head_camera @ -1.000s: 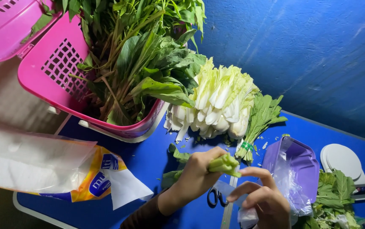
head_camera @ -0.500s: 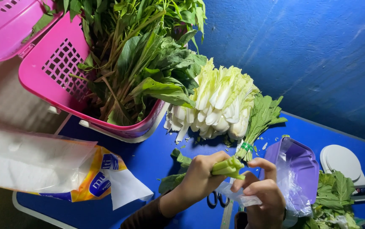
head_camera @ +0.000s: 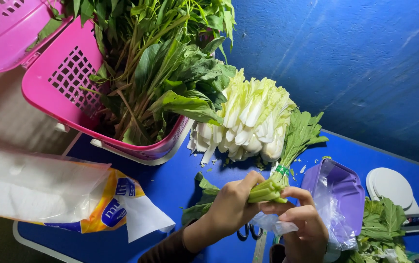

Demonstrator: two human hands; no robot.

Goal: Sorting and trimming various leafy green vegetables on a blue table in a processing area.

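A yellow-and-blue printed plastic pack (head_camera: 114, 204) of clear bags lies at the left edge of the blue tabletop (head_camera: 165, 180), its white flap open. The left hand (head_camera: 231, 204) is clenched around a small bundle of pale green vegetable stalks (head_camera: 267, 191), cut ends pointing right. The right hand (head_camera: 303, 225), just below those ends, pinches a thin clear plastic bag (head_camera: 273, 224).

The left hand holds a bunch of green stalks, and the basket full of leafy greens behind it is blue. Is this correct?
Not quite. In the head view the left hand does hold the green stalks, but the basket with the leafy greens is pink, not blue. Blue is the table.
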